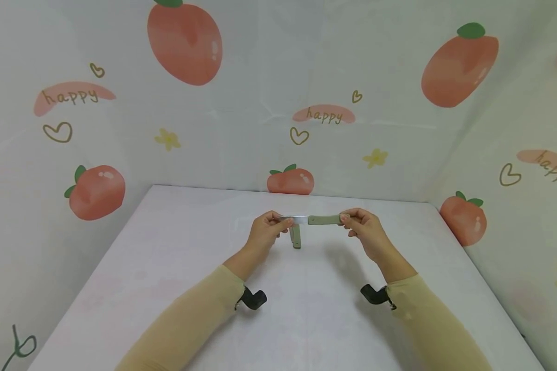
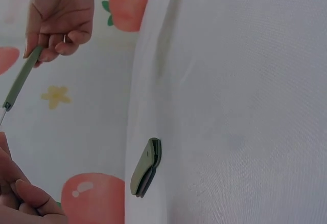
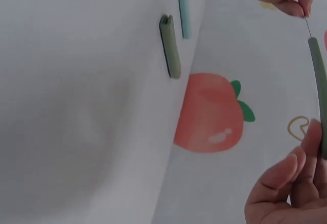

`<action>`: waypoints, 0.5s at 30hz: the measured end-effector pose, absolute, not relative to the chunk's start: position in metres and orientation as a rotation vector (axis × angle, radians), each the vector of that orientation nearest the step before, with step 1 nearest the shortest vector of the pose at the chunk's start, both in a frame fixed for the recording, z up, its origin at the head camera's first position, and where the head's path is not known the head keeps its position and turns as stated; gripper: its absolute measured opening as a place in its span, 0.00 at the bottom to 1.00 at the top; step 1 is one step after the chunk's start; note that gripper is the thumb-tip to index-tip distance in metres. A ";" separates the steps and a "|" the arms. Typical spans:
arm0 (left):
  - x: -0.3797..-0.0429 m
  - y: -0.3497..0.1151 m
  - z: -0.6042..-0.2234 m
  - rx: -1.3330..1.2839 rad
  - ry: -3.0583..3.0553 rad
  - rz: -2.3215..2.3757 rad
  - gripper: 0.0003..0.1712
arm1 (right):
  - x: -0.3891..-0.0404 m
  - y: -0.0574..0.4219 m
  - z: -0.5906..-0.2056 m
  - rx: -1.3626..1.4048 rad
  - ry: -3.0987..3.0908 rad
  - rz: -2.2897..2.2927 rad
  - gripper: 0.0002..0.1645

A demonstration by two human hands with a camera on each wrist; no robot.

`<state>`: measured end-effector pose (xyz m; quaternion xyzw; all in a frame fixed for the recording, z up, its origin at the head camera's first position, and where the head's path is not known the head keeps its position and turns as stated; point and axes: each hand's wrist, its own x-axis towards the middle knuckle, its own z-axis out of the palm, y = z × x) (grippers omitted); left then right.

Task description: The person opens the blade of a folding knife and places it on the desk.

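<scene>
A knife point(image 1: 324, 220) with a sage-green handle is held level above the table between both hands. My left hand point(image 1: 262, 230) pinches its thin silver blade point(image 1: 300, 219) between thumb and fingers. The far end of the handle is pinched by my right hand point(image 1: 364, 231); the right wrist view shows that handle point(image 3: 318, 75) edge-on. Beneath the blade, on the table, lies a separate green slotted piece point(image 1: 296, 237), like a folded knife or sheath. In the right wrist view a teal piece point(image 3: 184, 12) of similar shape lies beside the green one point(image 3: 170, 47).
A white cloth covers the table point(image 1: 301, 309). Behind it hangs a pale curtain point(image 1: 241, 144) printed with red fruit and "happy" lettering, which also runs along both sides. Black wrist cameras sit near the left cuff point(image 1: 252, 298) and the right cuff point(image 1: 374, 294).
</scene>
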<state>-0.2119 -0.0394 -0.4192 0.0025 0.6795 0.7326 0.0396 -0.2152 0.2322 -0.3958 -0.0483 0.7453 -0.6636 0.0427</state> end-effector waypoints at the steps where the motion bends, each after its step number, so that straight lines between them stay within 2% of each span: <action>1: -0.212 -0.041 -0.419 0.012 2.094 2.224 0.10 | -0.215 0.234 -0.395 -0.162 2.293 -1.989 0.10; 6: -0.212 -0.049 -0.420 0.052 2.093 2.132 0.10 | -0.214 0.242 -0.394 -0.234 2.309 -1.805 0.16; 15: -0.209 -0.059 -0.420 0.139 2.022 1.956 0.10 | -0.212 0.254 -0.391 -0.328 2.278 -1.583 0.19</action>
